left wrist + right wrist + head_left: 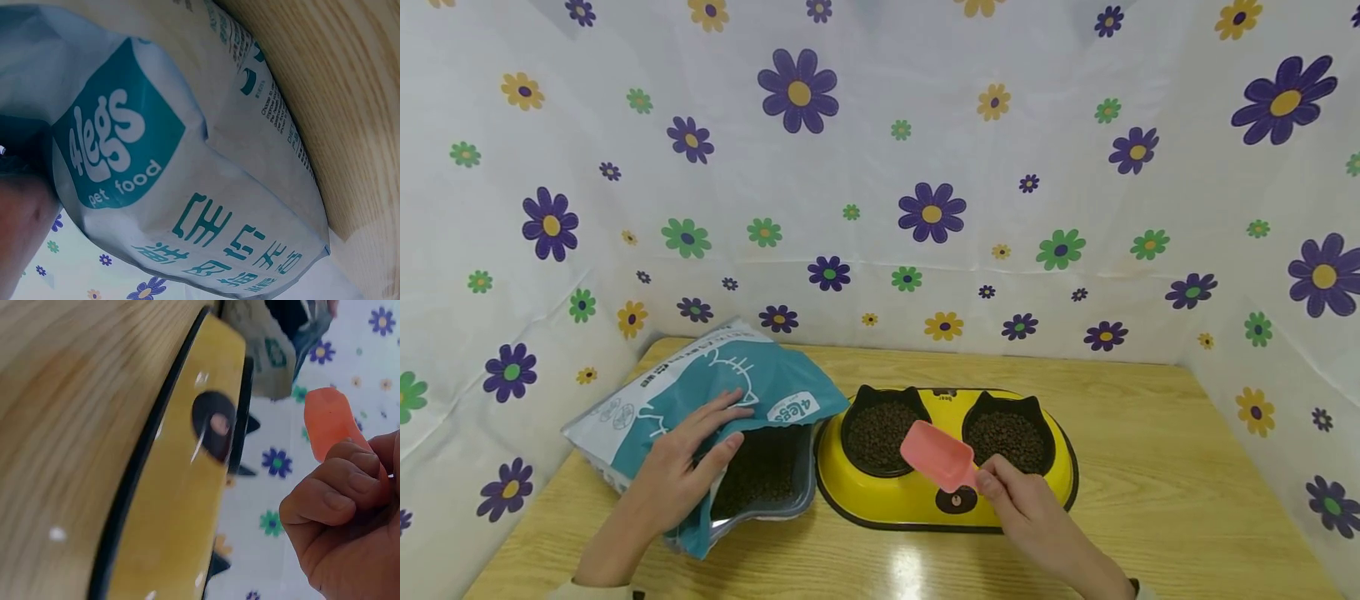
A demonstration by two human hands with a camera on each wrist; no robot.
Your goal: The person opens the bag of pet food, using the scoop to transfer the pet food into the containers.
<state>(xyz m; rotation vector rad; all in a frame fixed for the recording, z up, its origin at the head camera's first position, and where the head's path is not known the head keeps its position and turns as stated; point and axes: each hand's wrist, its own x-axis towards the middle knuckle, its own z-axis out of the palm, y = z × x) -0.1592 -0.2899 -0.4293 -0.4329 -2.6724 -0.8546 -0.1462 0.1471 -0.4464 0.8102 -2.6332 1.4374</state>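
My right hand point(1033, 508) grips the handle of a pink scoop point(936, 454), its fingers curled round it in the right wrist view. The scoop hangs over the front middle of a yellow double pet bowl stand point(880, 500); no kibble shows in it. Two black cat-eared bowls, the left bowl point(886, 429) and the right bowl point(1009, 432), hold brown kibble. My left hand point(673, 475) rests on a teal and white pet food bag point(677, 387), fingers fairly straight, thumb beside the mouth. Kibble point(760, 475) shows inside the bag's opening. The left palm is hidden.
Everything stands on a wooden table point(1157, 467). A white cloth with flowers point(865, 167) hangs behind and at both sides. The bag's mouth lies close to the stand's left end. In the left wrist view, the bag's printed side point(206, 162) fills most of the picture.
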